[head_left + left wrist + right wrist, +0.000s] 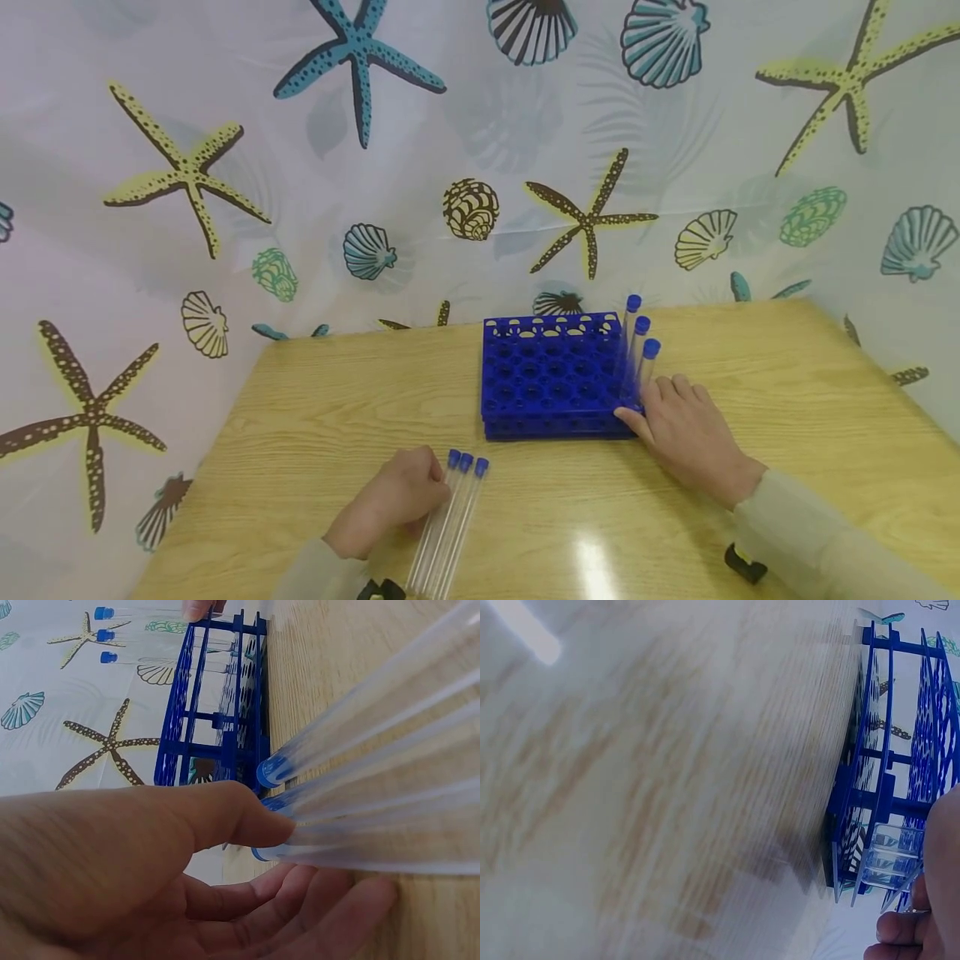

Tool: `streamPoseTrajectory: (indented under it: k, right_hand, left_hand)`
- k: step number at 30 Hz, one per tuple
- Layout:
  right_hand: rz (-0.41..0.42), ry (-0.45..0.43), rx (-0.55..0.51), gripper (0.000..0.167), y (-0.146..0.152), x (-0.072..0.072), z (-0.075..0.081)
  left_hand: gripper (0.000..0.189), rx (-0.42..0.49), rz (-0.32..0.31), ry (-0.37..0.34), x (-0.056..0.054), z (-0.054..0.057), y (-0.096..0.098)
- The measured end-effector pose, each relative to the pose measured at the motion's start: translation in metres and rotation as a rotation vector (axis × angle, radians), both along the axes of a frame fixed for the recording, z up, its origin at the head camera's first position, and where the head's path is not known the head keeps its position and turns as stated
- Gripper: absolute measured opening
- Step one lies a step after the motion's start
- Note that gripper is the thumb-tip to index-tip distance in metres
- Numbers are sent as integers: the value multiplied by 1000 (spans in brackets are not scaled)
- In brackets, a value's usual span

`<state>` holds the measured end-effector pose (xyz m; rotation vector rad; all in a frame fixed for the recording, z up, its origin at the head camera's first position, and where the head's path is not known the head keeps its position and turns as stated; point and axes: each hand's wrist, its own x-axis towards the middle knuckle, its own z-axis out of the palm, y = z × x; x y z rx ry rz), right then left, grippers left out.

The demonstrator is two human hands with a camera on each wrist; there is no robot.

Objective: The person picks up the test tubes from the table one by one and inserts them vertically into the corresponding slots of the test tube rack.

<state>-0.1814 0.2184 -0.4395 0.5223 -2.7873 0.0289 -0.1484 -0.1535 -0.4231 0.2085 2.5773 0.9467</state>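
Observation:
Three clear test tubes [450,533] with blue caps lie side by side on the table, pointing away from me. At their left, near the caps, my left hand [397,493] pinches the leftmost test tube [360,851] between thumb and curled fingers. A blue test tube rack [558,425] stands farther back. Three capped test tubes [640,346] stand upright in its right-hand column. My right hand [693,437] grips the rack's front right corner, thumb at the front and fingers along the side. In the right wrist view, the fingers [900,928] are partly cut off by the frame edge.
The wooden table [360,392] runs back to a curtain [420,150] printed with starfish and shells. Open holes fill the other columns of the rack. Black wrist straps [745,564] sit on the light sleeves [817,533].

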Motion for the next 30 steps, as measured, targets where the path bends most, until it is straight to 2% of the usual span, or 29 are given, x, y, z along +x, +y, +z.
streamPoseTrajectory:
  k: [10, 21, 30]
  right_hand:
    - [-3, -22, 10, 43, 0, 1, -1]
    - [-20, -38, 8, 43, -1, 1, -1]
    - [-19, -29, -1, 43, -2, 0, 1]
  left_hand:
    - [8, -17, 15, -39, 1, 1, 1]
    - [11, -13, 29, -11, 0, -1, 0]
    - [14, -3, 55, 14, -7, 5, -1]
